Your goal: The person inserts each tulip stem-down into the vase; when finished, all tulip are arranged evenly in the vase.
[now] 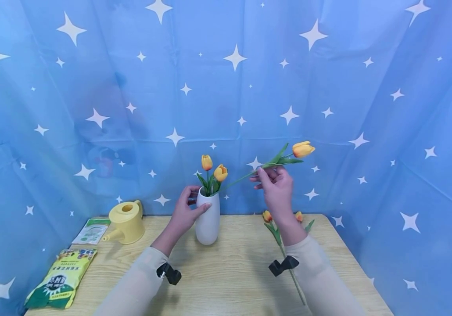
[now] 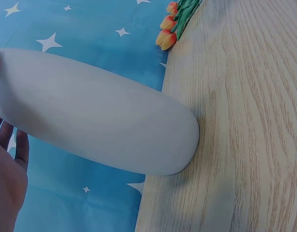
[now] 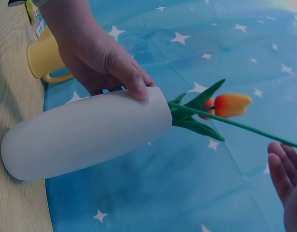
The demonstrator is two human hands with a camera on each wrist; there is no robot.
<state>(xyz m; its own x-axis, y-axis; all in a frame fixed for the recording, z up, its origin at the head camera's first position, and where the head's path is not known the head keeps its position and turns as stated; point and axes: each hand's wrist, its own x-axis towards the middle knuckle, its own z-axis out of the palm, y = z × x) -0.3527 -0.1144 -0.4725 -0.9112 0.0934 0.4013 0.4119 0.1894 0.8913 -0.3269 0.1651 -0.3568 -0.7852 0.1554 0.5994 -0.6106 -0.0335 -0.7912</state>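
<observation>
My left hand [image 1: 184,210] grips the upper part of a white vase [image 1: 208,224], thumb in front and fingers around the far side. The vase stands on the table, slightly tilted in the wrist views. Two yellow-orange artificial tulips [image 1: 207,163] stand in its mouth. To the right, my right hand [image 1: 277,186] pinches the green stem of another tulip [image 1: 303,149] between thumb and fingers. Its flower head points up and right, while its stem [image 3: 254,128] slants down to the vase's mouth; whether the tip is inside cannot be told.
More tulips [image 1: 267,216] lie on the right of the wooden table [image 1: 226,281], partly behind my right forearm. A yellow watering can [image 1: 131,224], a small green-and-white packet [image 1: 91,231] and a yellow-green bag [image 1: 62,278] occupy the left side. A blue starry curtain [image 1: 210,114] hangs behind.
</observation>
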